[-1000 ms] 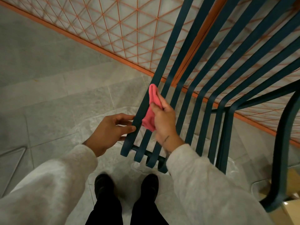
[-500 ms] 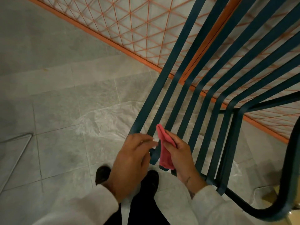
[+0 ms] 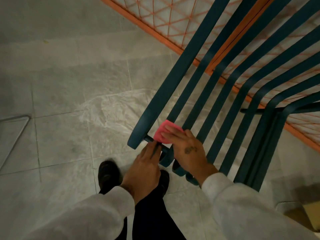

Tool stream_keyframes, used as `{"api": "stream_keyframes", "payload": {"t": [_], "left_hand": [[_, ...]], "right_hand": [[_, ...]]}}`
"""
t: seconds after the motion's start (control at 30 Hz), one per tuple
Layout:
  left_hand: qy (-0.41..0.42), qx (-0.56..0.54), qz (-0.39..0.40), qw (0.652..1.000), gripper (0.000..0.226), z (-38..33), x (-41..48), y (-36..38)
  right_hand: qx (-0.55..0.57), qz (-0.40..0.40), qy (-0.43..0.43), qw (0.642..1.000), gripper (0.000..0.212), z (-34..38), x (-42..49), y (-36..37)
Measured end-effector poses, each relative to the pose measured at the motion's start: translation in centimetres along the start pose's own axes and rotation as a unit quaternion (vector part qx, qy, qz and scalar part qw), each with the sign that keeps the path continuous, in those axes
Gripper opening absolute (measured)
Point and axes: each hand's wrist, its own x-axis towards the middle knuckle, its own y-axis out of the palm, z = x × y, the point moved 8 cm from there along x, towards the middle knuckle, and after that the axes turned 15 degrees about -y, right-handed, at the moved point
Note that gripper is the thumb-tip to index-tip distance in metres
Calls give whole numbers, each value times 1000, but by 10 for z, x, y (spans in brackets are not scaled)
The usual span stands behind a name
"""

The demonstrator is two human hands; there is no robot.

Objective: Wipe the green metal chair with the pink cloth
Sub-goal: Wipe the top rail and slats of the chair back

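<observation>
The green metal chair (image 3: 174, 80) fills the right half of the head view, its long flat slats running from upper right down to curled ends near my feet. My right hand (image 3: 188, 151) presses the folded pink cloth (image 3: 163, 131) flat against the near end of the second slat. My left hand (image 3: 145, 167) sits just below and left of the cloth, with its fingers around the thin crossbar (image 3: 149, 139) that joins the slat ends. Part of the cloth is hidden under my right fingers.
An orange wire-mesh fence (image 3: 166, 19) runs diagonally behind the chair. Thin plastic sheeting (image 3: 107, 110) lies on the grey tiled floor under the chair. My black shoes (image 3: 108, 174) stand just short of the slat ends. A metal frame corner (image 3: 17, 129) shows at left and a cardboard box (image 3: 311, 217) at lower right.
My right hand slid the pink cloth down the slat to its near end and now lies flat on it. My left hand moved from beside the slats onto the crossbar.
</observation>
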Motion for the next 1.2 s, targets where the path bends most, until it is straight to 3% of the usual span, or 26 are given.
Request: {"api": "stream_keyframes", "payload": {"t": [0.07,0.2,0.33,0.47,0.57,0.6,0.67,0.77,0.87,0.9,0.97,1.03,1.1,1.2], "left_hand": [[0,-14,-1,1000,64,-3,6,-2],[-19,-34,0,999,62,-7,25,-10],[-45,-32,19,998,59,-4,33,-6],[-50,-44,33,997,55,-3,29,-3],[-53,-49,34,997,53,-4,27,-5],[-60,-53,34,996,53,-4,27,-7],[-77,-61,32,995,52,-8,29,-13],[-96,-68,27,993,50,-16,31,-24],[-86,-109,40,990,48,-31,25,-36],[-84,-118,42,989,47,-35,21,-41],[-87,-148,56,984,45,-47,13,-50],[-76,-210,91,970,47,-62,3,-59],[-51,-301,128,943,44,-78,-7,-72],[-64,-437,210,872,36,-97,-26,-99]], "right_hand": [[-43,-18,46,998,77,-31,11,-18],[-107,33,80,990,70,-87,48,-58],[-58,20,129,990,76,-123,70,-72],[2,-71,38,997,55,-72,46,-54],[12,-84,-9,996,64,-17,18,-33],[22,-79,9,997,66,-11,11,-22],[163,-87,91,978,59,-13,-6,-11],[359,-100,207,905,49,-14,-31,-19],[461,-138,300,824,44,-18,-58,-32],[491,-155,330,791,41,-18,-67,-37],[582,-213,375,689,37,-15,-84,-50],[683,-262,371,572,35,-4,-96,-66],[760,-296,327,477,35,13,-101,-88],[809,-327,277,402,37,41,-112,-123]]}}
